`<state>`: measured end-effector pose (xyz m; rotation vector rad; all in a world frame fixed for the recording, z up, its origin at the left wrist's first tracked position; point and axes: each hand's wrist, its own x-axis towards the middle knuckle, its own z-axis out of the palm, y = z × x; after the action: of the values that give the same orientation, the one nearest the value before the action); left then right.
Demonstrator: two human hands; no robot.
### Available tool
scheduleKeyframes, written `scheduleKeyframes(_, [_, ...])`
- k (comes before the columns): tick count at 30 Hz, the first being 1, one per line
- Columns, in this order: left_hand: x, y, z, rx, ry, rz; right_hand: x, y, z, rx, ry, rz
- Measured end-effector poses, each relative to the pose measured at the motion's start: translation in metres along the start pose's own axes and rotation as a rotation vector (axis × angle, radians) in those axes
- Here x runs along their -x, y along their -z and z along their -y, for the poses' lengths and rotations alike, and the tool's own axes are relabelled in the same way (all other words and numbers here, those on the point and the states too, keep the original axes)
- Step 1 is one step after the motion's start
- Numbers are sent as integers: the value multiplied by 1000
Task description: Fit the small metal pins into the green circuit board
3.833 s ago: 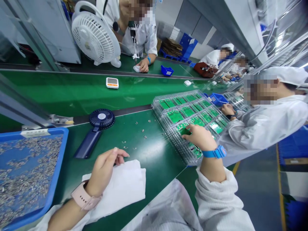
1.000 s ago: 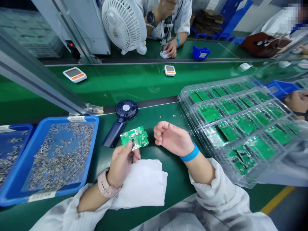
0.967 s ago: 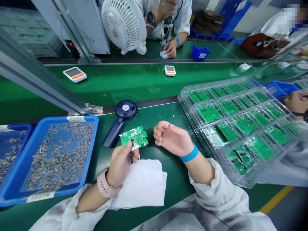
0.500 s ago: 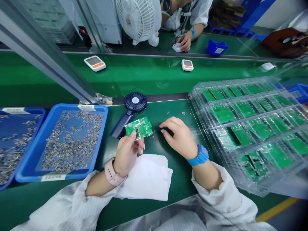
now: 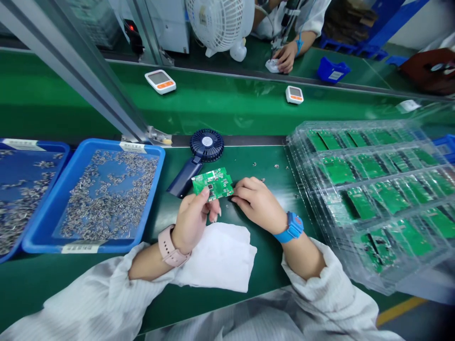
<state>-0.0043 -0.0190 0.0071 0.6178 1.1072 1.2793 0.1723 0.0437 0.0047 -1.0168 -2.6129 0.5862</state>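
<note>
- The main risk sits at the green circuit board [image 5: 212,183]: the left hand [image 5: 192,218] holds it near one edge, so a slipped thumb could drop it onto the navy handheld fan [image 5: 206,144] or the green bench mat [image 5: 213,303] and damage its components.
- Loose small metal parts [image 5: 255,164] lie on the mat at about 12 o'clock. A careless sweep of the right hand [image 5: 258,203] could scatter them or push one under the board, scratching it.
- The blue tray [image 5: 155,189] of small metal parts sits at about 10 o'clock, with the left sleeve [image 5: 88,303] just below its front wall. A knock from that sleeve could jolt the tray and spill parts.
- Both forearms reach in from about 6 o'clock and angle toward each other, bringing the hands close together above the white cloth [image 5: 216,258].
- The left hand grasps the board, with the thumb on its face and the fingers behind it.
- The right hand is curled but not clenched, its fingers [image 5: 237,192] at the board's right edge; from this angle they seem to touch it, though they may sit just beside it.
- The board is off the mat, between the hands, with the clear plastic tray stack [image 5: 295,156] of boards at about 2 o'clock.
</note>
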Motion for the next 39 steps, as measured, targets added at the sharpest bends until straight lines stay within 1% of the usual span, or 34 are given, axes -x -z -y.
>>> scheduleKeyframes(4, [0,-1,0,0,7,-5,-1,0,-1,-38,28,3])
scheduleKeyframes(7, [-1,-1,0,16,11,-12,-1,-1,-2,-58,69,36])
scheduleKeyframes(11, [-1,-1,1,15,16,-8,-1,-3,-2,-23,79,81])
scheduleKeyframes(18, [-2,0,1,32,26,7,-1,0,4,49,103,108])
scheduleKeyframes(24, [-2,0,1,15,29,5,1,3,11,117,53,136])
scheduleKeyframes(28, [-2,0,1,12,28,0,2,5,11,24,37,137])
scheduleKeyframes(30, [-2,1,2,-8,39,0,3,8,9,-76,10,76])
scheduleKeyframes(34, [-1,4,8,-62,30,26,4,14,8,-320,-127,-197])
scheduleKeyframes(36, [0,5,11,-86,25,41,5,14,9,-451,-190,-302])
scheduleKeyframes(39, [1,5,14,-113,13,44,6,11,11,-603,-248,-355])
